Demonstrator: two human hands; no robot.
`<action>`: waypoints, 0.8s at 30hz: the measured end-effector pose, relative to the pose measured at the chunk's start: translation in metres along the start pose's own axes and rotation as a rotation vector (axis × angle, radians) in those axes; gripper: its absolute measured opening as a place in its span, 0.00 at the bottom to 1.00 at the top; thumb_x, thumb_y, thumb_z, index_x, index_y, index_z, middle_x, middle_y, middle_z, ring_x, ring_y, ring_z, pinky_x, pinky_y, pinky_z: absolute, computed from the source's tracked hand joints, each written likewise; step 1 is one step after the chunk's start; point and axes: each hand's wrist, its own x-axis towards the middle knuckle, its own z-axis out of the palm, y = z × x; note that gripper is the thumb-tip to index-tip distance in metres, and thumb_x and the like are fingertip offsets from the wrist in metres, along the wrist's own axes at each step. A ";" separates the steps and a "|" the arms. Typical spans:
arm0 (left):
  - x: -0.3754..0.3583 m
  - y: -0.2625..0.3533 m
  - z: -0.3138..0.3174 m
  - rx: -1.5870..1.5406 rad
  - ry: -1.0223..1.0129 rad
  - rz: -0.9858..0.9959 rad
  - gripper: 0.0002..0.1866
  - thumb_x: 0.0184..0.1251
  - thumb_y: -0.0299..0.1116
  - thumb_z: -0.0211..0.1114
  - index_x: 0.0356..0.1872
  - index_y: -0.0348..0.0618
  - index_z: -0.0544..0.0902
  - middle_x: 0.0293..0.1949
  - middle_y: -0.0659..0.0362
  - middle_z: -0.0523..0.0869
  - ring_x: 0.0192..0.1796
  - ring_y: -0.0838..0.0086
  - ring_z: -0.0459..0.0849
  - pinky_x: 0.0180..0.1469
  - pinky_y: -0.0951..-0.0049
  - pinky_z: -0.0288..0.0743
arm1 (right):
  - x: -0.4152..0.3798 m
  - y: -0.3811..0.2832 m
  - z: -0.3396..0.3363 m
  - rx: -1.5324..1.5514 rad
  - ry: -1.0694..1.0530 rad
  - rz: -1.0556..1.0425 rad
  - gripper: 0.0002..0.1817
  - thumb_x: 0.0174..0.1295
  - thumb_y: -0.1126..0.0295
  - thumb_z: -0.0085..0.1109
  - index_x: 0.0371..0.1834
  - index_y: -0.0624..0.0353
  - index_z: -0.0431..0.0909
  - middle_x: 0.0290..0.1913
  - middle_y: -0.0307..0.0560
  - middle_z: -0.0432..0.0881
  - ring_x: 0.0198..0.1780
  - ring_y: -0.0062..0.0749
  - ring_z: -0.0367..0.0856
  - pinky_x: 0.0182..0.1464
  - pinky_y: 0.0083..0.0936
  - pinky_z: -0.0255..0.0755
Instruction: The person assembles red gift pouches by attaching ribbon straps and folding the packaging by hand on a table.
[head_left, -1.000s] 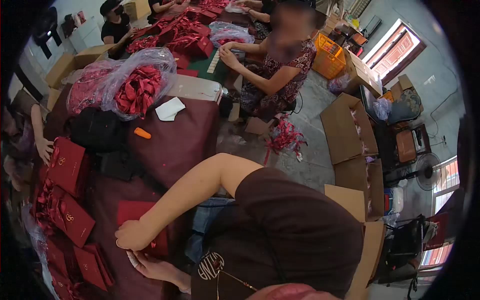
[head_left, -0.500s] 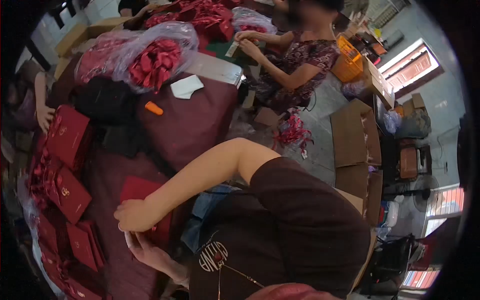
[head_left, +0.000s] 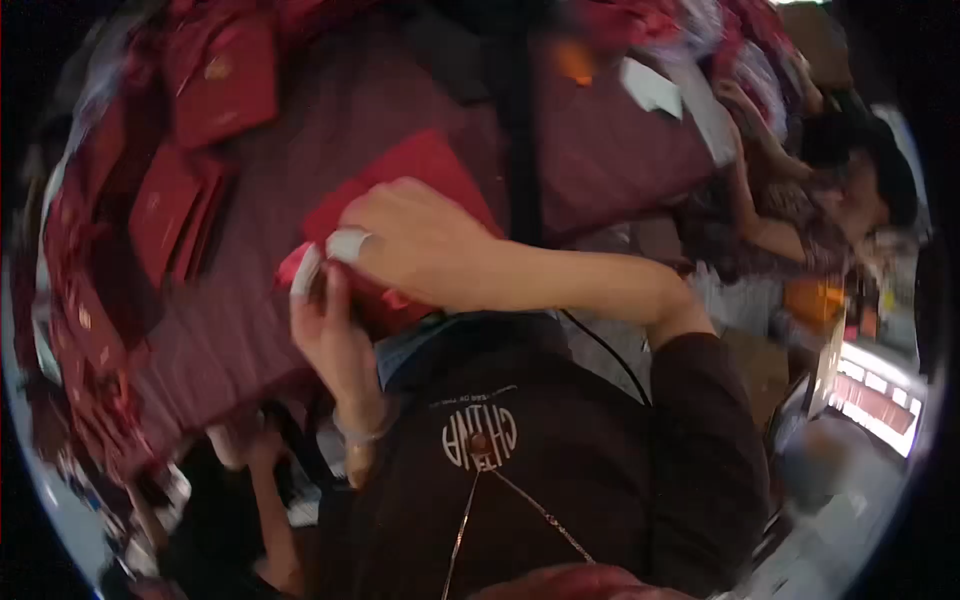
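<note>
A bright red folder-like item (head_left: 430,165) lies on the dark red cloth in front of my body, partly beneath my right hand. My right hand (head_left: 415,235) is closed over its lower left part, with a white wrap on one finger. Just below and to the left, my left hand (head_left: 335,340) is closed, its fingertips near those of the right and a white wrap on a finger. Both hands pinch a shiny red ribbon (head_left: 292,264) at the item's left edge. Motion blur softens the fingertips.
Red folders with gold marks (head_left: 222,85) and more red folders (head_left: 165,205) lie at the left. A white paper (head_left: 650,88) and an orange object (head_left: 575,62) lie farther right. Co-workers (head_left: 800,200) are at the right and lower left.
The view has turned, so the table and red folders appear shifted. Both hands now appear farther right and higher, and the shiny ribbon and white finger wraps have come into view.
</note>
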 end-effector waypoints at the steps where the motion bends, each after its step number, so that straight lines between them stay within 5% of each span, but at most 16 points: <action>1: -0.002 0.002 0.001 -0.041 0.005 0.024 0.17 0.64 0.21 0.58 0.54 0.33 0.74 0.48 0.59 0.78 0.49 0.77 0.75 0.54 0.78 0.68 | -0.001 0.001 -0.003 -0.069 0.043 -0.036 0.08 0.49 0.67 0.52 0.31 0.56 0.76 0.36 0.44 0.74 0.40 0.39 0.73 0.42 0.33 0.66; 7: 0.001 0.004 0.001 -0.073 0.043 -0.099 0.15 0.64 0.21 0.58 0.53 0.35 0.74 0.46 0.60 0.78 0.49 0.78 0.75 0.54 0.79 0.69 | 0.015 0.011 -0.015 0.242 -0.015 0.231 0.08 0.52 0.78 0.61 0.36 0.61 0.78 0.34 0.47 0.78 0.36 0.38 0.79 0.38 0.26 0.72; 24: 0.007 0.007 0.009 -0.179 -0.048 -0.173 0.18 0.64 0.19 0.56 0.55 0.35 0.71 0.45 0.59 0.76 0.48 0.79 0.74 0.53 0.80 0.69 | 0.016 0.020 -0.007 0.316 -0.190 0.269 0.08 0.53 0.77 0.60 0.36 0.63 0.77 0.35 0.48 0.79 0.38 0.39 0.79 0.40 0.26 0.71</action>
